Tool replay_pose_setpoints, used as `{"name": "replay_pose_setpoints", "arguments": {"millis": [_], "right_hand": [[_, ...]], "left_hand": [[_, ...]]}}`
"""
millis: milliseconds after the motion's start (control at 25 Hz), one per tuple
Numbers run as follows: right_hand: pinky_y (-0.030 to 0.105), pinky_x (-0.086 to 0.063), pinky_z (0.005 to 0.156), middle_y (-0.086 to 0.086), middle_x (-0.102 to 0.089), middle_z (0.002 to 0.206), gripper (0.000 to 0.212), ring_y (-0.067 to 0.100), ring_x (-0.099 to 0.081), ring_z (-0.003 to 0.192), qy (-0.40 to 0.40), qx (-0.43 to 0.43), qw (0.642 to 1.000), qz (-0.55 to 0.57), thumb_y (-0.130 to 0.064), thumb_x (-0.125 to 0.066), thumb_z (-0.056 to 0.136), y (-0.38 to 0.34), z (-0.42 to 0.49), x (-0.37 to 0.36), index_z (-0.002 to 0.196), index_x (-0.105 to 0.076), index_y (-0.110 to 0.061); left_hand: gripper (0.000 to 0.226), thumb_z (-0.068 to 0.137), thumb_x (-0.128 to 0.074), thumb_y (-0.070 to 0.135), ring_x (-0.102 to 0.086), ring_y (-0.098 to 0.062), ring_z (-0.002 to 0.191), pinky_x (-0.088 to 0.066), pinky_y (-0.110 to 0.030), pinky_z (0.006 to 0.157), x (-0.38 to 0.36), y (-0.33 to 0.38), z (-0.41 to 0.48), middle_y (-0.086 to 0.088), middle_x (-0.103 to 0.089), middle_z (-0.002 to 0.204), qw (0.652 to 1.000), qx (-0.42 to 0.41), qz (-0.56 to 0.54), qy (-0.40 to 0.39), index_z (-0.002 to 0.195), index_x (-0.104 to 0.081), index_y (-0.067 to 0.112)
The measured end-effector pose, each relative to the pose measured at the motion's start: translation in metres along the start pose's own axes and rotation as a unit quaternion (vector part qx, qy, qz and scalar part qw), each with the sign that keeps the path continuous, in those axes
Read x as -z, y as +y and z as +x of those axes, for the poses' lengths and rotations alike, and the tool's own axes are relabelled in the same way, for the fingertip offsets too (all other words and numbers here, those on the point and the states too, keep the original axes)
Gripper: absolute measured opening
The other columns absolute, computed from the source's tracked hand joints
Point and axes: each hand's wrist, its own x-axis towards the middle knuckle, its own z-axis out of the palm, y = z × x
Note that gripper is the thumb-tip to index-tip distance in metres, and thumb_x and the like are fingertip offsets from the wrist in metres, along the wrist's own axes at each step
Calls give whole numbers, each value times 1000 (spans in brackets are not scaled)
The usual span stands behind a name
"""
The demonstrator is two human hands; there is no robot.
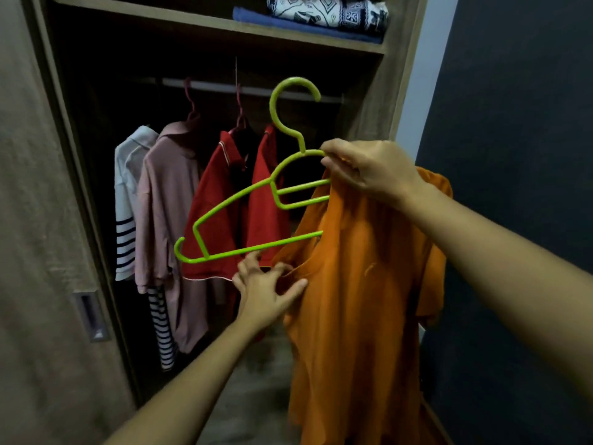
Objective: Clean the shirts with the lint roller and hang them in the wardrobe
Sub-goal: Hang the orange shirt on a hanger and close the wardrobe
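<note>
**Operator:** Where does everything sit?

**Guide:** The open wardrobe (385, 91) fills the left and centre of the frame. Its rail (224, 88) runs across the upper middle, with a red shirt (218, 200) and paler ones hanging under it. The orange shirt (359, 300) hangs in front of you at centre right, outside the wardrobe and not yet on the rail.

**Operator:** How will it handle?

**Guide:** I judge it light and limp. It droops in folds and will slide off anything smooth, so take it by the collar or a shoulder seam, not mid-body. The green hanger (256, 247) looks like thin, stiff plastic with slick arms. It is tilted, with its lower left end bare and its right end hidden behind the cloth.

**Operator:** And my grips?

**Guide:** Your right grip (369, 170), upper centre right, is pinching the hanger's shoulder bar, with the top of the shirt bunched against it. Your left grip (266, 290), at lower centre, has its thumb and a curled finger pinching the shirt's edge just below the hanger's bottom bar, and its other fingers are fanned out. Keep the hook free for the rail.
</note>
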Motion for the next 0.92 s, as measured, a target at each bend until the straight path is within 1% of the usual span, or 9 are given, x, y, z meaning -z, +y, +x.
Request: {"name": "replay_pose_setpoints", "arguments": {"millis": [120, 240, 320, 440, 520, 640, 720, 800, 920], "right_hand": [[26, -45, 46, 12, -71, 79, 40, 31, -67, 60, -24, 17, 999, -37, -40, -38, 95, 21, -23, 10, 110, -64, -13], [22, -38, 42, 13, -70, 75, 45, 30, -64, 49, -96, 43, 992, -72, -45, -32, 94, 40, -58, 5, 108, -64, -15], [21, -38, 39, 11, -70, 73, 45, 27, -62, 46, -140, 43, 987, -71, -45, -30, 93, 36, -74, -11, 106, -63, -17], [27, -48, 49, 6, -69, 83, 44, 24, -65, 64, -141, -86, 986, 10, -48, -29, 94, 10, -85, -33, 110, -59, -21], [31, -51, 61, 1, -68, 89, 37, 16, -63, 76, -137, -173, 972, 81, -46, -33, 96, -7, -90, -43, 111, -58, -23], [16, -43, 63, -7, -61, 84, 27, -4, -53, 70, -160, -224, 942, 194, -33, -40, 97, -26, -93, -52, 109, -60, -20], [9, -42, 61, -11, -59, 78, 28, -4, -55, 66, -162, -254, 921, 246, -28, -38, 99, -26, -103, -55, 110, -61, -18], [17, -49, 69, -3, -64, 82, 31, 3, -62, 75, -150, -331, 892, 269, -33, -31, 100, -17, -122, -58, 110, -59, -25], [29, -49, 80, -3, -62, 97, 23, 13, -61, 92, -211, -421, 818, 330, -35, -32, 98, -7, -155, -60, 101, -55, -33]], "left_hand": [[58, 65, -47, 79, -28, -23, 127, -23, -38, 106, 14, -48, 14, -2, -40, 123, 997, -10, -82, -5, 89, -69, 31], [73, 75, -35, 81, -43, -23, 113, -36, -37, 99, 37, -92, 29, -4, -43, 114, 995, -89, -5, -44, 94, -68, 18], [74, 81, -27, 76, -50, -17, 101, -40, -30, 94, 53, -88, 44, -5, -49, 105, 988, -127, 23, -87, 96, -61, 13], [42, 88, -31, 66, -47, -3, 72, -39, -25, 69, 69, -50, 56, 1, -50, 79, 976, -181, 1, -120, 93, -43, 27], [20, 90, -47, 48, -55, -10, 70, -39, -26, 66, 72, -33, 56, -6, -57, 77, 978, -171, -53, -108, 100, -42, 32], [38, 89, -60, 30, -61, -27, 78, -43, -31, 72, 78, -33, 53, -20, -62, 82, 980, -162, -85, -72, 123, -42, 32], [41, 85, -62, 38, -56, -22, 67, -43, -29, 65, 88, -40, 57, -19, -60, 77, 982, -160, -88, -50, 121, -41, 39], [42, 82, -65, 40, -52, -15, 63, -41, -27, 63, 102, -49, 65, -8, -59, 76, 985, -143, -94, -29, 118, -43, 37], [40, 81, -68, 37, -46, -7, 57, -36, -23, 57, 126, -61, 73, 10, -53, 63, 987, -127, -94, -17, 111, -43, 41]]}}
